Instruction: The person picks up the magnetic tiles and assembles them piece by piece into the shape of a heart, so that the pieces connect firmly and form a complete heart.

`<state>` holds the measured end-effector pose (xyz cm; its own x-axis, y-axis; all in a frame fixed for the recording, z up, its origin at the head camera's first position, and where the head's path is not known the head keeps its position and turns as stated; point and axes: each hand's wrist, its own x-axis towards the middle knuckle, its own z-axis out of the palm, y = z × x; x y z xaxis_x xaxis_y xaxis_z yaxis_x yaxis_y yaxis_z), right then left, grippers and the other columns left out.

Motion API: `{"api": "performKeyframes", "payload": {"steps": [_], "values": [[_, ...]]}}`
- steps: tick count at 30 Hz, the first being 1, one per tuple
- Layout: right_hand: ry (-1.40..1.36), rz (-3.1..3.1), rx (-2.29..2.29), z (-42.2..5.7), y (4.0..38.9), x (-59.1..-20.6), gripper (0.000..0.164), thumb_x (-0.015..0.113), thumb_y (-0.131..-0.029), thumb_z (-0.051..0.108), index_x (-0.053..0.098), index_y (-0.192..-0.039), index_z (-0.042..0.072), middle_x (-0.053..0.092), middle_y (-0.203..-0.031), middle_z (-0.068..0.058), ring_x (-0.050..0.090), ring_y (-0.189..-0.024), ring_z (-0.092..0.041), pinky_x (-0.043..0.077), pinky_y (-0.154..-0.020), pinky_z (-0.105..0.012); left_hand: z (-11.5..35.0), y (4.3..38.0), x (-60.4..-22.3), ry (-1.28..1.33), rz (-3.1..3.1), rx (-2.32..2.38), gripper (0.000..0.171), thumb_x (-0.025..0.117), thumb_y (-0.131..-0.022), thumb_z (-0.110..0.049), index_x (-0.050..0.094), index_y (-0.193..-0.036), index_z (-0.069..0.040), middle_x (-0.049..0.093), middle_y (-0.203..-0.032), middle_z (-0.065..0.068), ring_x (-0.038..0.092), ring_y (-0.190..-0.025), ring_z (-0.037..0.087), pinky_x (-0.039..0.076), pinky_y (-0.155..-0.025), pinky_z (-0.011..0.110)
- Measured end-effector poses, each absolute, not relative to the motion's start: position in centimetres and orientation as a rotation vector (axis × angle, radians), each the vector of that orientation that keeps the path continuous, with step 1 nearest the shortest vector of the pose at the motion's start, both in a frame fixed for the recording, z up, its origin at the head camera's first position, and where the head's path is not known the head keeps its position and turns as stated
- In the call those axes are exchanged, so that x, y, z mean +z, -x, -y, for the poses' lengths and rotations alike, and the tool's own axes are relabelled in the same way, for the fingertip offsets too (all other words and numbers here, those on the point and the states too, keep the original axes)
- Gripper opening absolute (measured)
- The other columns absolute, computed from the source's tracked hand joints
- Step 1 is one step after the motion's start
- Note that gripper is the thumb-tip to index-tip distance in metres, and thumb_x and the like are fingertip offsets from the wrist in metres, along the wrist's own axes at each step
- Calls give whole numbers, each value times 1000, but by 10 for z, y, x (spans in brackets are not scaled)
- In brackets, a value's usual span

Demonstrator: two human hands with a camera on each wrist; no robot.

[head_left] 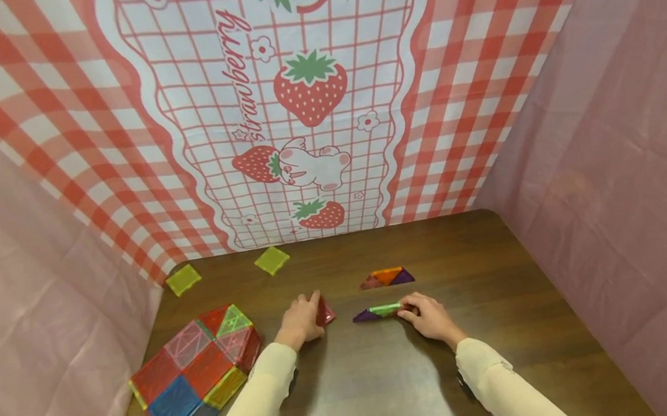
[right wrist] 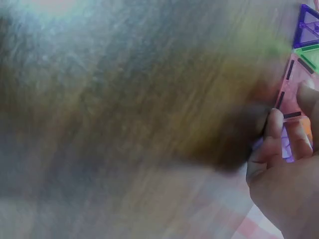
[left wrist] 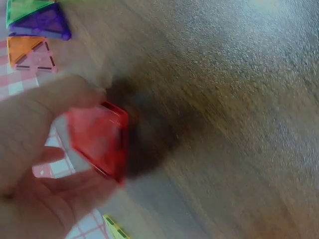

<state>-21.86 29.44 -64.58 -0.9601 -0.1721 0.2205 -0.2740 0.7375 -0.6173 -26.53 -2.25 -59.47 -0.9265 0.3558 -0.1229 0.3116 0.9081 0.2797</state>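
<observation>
My left hand (head_left: 301, 320) holds a translucent red magnetic tile (left wrist: 97, 137) between thumb and fingers, just above the wooden table. My right hand (head_left: 430, 318) pinches a pink triangular magnetic tile (right wrist: 293, 89) at the end of a row. A green triangle tile (head_left: 384, 310) and a purple triangle tile (head_left: 365, 315) adjoin it in that row. In the head view the pink tile is mostly hidden by the fingers. Behind this row lies a second one of a pink, an orange (head_left: 387, 275) and a purple triangle tile.
A large structure of joined coloured tiles (head_left: 207, 365) stands on the left of the table (head_left: 376, 374). Two yellow-green square tiles (head_left: 271, 260) lie near the back left. A strawberry-print cloth (head_left: 314, 111) hangs behind the table, with pink cloth at both sides.
</observation>
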Motion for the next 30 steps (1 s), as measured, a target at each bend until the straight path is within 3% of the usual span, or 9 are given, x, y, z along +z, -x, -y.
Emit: {"api": "performKeyframes", "payload": {"steps": [6, 20, 30], "values": [[-504, 2792, 960, -290, 216, -643, 7, 76, -90, 16, 73, -96, 15, 63, -86, 6, 51, -72, -3, 44, -66, -25, 21, 266, -597, -663, -2744, 844, 100, 83, -74, -15, 28, -156, 1, 47, -134, 27, 60, -112, 36, 54, -95, 47], [-576, 2725, 1032, -270, 213, -646, 6, 75, -91, 14, 74, -97, 12, 63, -84, 5, 48, -70, -1, 42, -63, -22, 13, 260, -610, -704, -2600, 1116, 93, 81, -72, -3, 33, -152, 1, 46, -139, 25, 57, -117, 35, 51, -98, 46], [-645, 2710, 1041, -263, 214, -647, 6, 75, -91, 16, 73, -94, 12, 62, -84, 6, 48, -70, 0, 43, -63, -21, 7, 259, -607, -762, -2533, 1111, 96, 87, -77, -14, 32, -155, -1, 44, -149, 24, 50, -132, 38, 44, -109, 53]]}}
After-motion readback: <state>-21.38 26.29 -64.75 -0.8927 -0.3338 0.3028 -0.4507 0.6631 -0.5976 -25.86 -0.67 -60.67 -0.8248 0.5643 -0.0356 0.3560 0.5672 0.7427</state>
